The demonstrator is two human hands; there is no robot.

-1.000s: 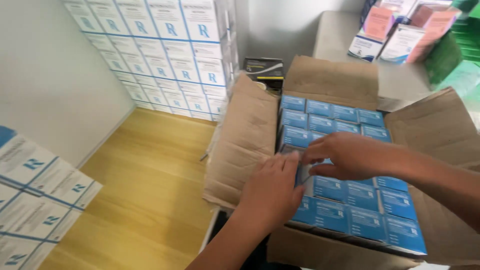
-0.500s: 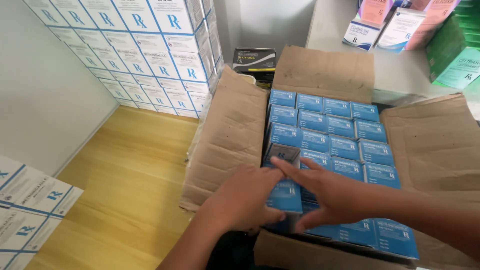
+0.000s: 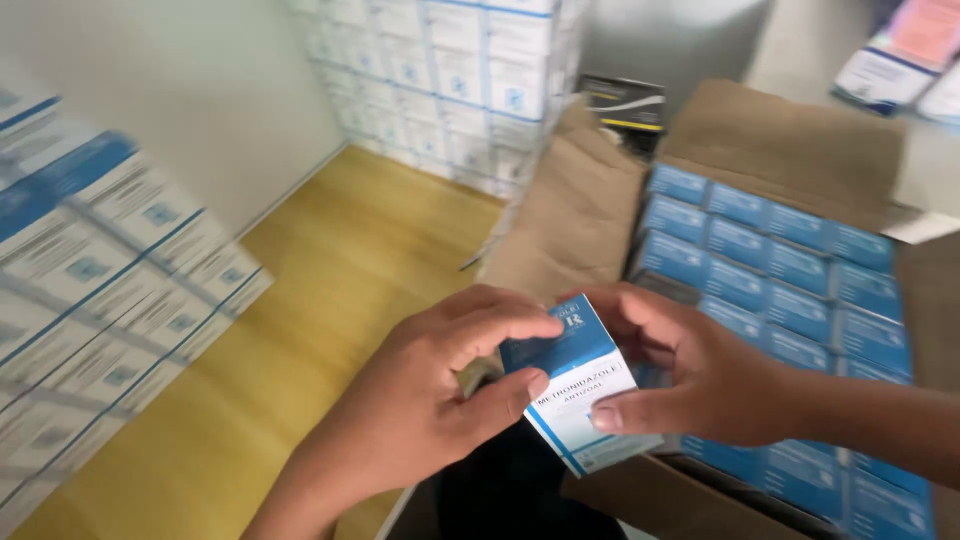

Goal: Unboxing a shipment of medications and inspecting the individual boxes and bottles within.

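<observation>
1. Step: taking one carton out; left hand (image 3: 420, 410) and right hand (image 3: 700, 375) have fingers closed on small blue-white box (image 3: 580, 390), just beside open cardboard box (image 3: 790, 150) near edge.
2. Next move likely needs a firm two-hand grip and free place to put it.

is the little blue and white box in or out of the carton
Out. Both hands, left and right, hold the box clear of the rows packed in the open carton.

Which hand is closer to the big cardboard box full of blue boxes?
Right. The right hand is over the carton's near edge, above the packed blue boxes. The left hand is off to the carton's left, holding the small box too.
</observation>
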